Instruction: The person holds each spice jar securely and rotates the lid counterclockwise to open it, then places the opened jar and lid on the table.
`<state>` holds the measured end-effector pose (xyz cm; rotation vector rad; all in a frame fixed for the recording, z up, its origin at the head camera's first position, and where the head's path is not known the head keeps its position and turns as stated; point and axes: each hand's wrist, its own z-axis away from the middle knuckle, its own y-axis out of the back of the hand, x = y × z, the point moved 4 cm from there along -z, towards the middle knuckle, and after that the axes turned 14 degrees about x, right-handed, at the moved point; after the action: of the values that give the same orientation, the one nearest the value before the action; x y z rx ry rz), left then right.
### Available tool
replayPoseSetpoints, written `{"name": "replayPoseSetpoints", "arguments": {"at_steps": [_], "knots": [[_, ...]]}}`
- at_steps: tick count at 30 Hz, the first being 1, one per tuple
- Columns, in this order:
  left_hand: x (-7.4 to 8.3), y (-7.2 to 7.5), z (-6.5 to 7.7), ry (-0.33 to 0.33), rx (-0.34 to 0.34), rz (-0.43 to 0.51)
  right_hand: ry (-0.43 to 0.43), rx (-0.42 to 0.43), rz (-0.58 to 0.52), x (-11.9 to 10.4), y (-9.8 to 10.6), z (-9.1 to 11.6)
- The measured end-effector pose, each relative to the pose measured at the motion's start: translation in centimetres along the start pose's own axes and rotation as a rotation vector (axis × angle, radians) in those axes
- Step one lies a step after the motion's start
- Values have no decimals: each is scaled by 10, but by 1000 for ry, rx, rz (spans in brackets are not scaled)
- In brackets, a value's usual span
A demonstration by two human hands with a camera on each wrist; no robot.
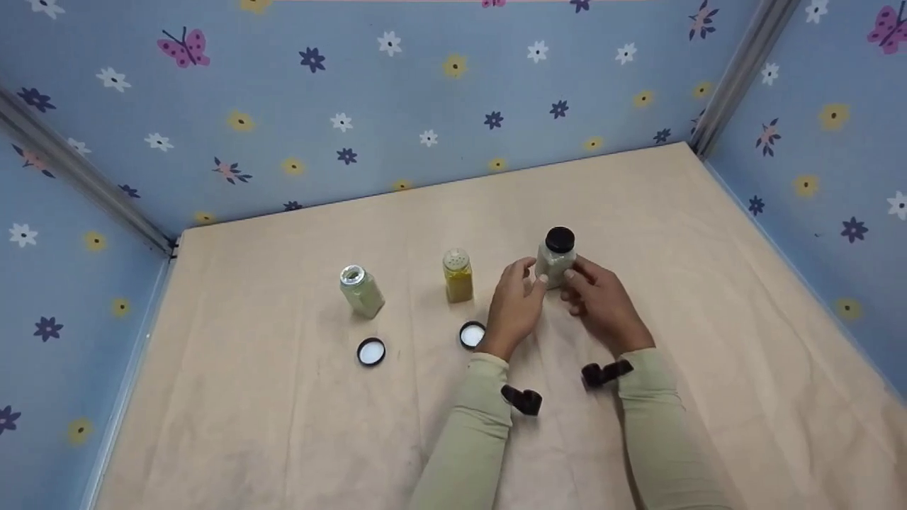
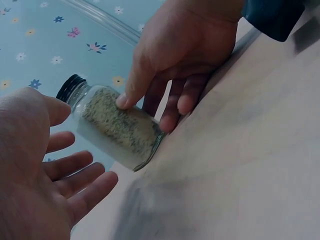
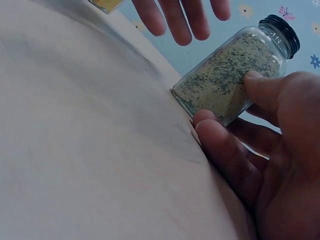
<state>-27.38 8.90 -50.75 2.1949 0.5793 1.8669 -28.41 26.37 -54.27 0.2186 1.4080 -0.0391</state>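
Note:
A glass spice jar (image 1: 555,268) with a black screw cap stands on the cloth at the right, and the right wrist view shows pale seasoning with green flecks inside the jar (image 3: 225,75). My right hand (image 1: 608,306) holds it low on its side, thumb on the near face and fingers behind. On the other side is my left hand (image 1: 514,306); its fingers (image 2: 75,167) are spread and loosely extended beside the jar (image 2: 120,125). The cap (image 2: 70,87) sits on the jar's mouth.
Left of my hands stand a yellow spice jar (image 1: 459,283) with a perforated shaker top and an uncapped pale green jar (image 1: 364,296). Two black lids lie white inside up: one lid (image 1: 371,352) before the green jar, another lid (image 1: 471,335) by my left wrist. Patterned walls (image 1: 397,92) surround the table.

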Motion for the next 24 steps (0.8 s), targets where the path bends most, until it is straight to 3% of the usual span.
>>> {"name": "replayPoseSetpoints", "arguments": {"at_steps": [5,11,19,24], "knots": [[0,-9,-1,-4,26,29,12,-16,-2,-3,-1,1],[2,-15,-5,-28,39,54,51,-26,74,-9,0,1],[8,-18,-16,-35,62,72,70,-4,78,-1,1,-3],[11,-20,-22,-20,49,136,80,4,66,1,2,-4]]}}
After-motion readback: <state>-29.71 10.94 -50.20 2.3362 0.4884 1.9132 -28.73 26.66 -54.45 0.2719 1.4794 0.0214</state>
